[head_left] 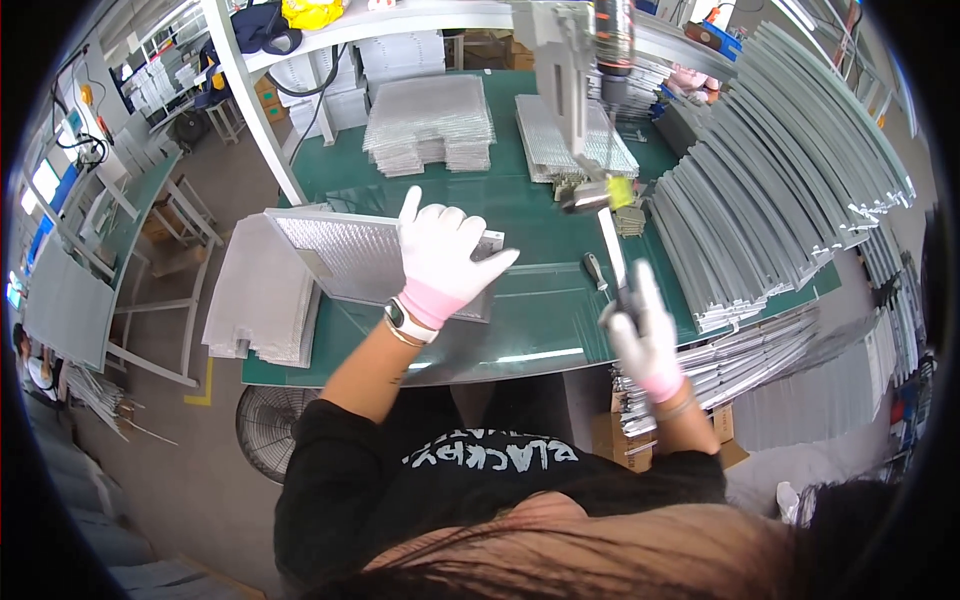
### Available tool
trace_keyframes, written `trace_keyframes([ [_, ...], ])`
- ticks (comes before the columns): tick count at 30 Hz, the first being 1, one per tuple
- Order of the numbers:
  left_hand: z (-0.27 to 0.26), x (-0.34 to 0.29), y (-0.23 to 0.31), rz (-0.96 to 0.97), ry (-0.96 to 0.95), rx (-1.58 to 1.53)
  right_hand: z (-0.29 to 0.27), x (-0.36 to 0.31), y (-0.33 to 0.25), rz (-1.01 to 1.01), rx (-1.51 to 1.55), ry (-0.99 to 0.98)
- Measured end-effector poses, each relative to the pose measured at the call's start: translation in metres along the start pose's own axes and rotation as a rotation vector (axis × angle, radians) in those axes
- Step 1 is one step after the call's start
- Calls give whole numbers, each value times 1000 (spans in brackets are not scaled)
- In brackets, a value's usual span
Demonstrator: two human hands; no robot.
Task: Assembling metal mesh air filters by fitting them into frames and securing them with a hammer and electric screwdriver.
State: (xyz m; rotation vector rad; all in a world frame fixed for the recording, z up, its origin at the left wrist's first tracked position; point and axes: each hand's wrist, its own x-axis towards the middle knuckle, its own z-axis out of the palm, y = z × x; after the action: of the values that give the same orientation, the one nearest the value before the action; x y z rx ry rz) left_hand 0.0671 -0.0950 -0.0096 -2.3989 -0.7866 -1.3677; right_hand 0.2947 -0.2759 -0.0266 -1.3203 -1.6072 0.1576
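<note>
Open green mat [540, 290] between mesh panel [370, 255] and metal strip [611, 245]. Strip stack [760, 180] walls the right; suspended tool [612, 50] hangs overhead at back.

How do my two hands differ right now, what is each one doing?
The left hand lies spread open, palm down, on a metal mesh panel; the right hand is closed around a narrow metal strip. The left hand is over the green table; the right is at its front edge. The left wrist carries a watch; the right shows a thin bracelet. Both wear white gloves with pink cuffs.
</note>
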Motion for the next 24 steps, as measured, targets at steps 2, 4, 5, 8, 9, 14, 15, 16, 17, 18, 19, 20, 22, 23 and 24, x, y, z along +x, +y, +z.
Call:
trace_keyframes([
  [2, 5, -4, 5, -62, 38, -2, -33, 25, -16, -190, -24, -21],
  [4, 8, -6, 9, -126, 81, -18, -47, 38, -34, -160, 37, 83],
  [5, 7, -5, 9, -137, 72, -33, -49, 42, -38, -112, 72, 124],
  [8, 6, -7, 8, -125, 82, -56, -43, 57, -40, -310, -414, -331],
  [9, 6, -7, 8, -95, 98, -63, -40, 55, -39, -269, -506, -529],
  [14, 5, -12, 4, -94, 99, -69, -60, 74, -61, -299, -360, -190],
  [15, 5, -12, 4, -89, 87, -77, -57, 66, -63, -190, -212, -79],
  [16, 6, -11, 4, -88, 87, -81, -49, 56, -57, -208, -69, -25],
  [17, 6, -10, 5, -78, 94, -73, -44, 59, -57, -390, -314, -89],
  [18, 6, -9, 5, -68, 102, -65, -38, 54, -57, -323, -455, -339],
  [19, 7, -9, 4, -68, 103, -63, -32, 49, -54, -253, -587, -590],
  [20, 9, -10, 3, -58, 131, -71, -29, 47, -52, -193, -560, -495],
  [22, 9, -10, 3, -48, 164, -76, -33, 50, -50, -150, -542, -507],
  [23, 8, -11, 5, -46, 163, -74, -35, 52, -49, -105, -525, -520],
  [24, 7, -12, 5, -44, 162, -72, -35, 49, -47, -138, -457, -427],
])
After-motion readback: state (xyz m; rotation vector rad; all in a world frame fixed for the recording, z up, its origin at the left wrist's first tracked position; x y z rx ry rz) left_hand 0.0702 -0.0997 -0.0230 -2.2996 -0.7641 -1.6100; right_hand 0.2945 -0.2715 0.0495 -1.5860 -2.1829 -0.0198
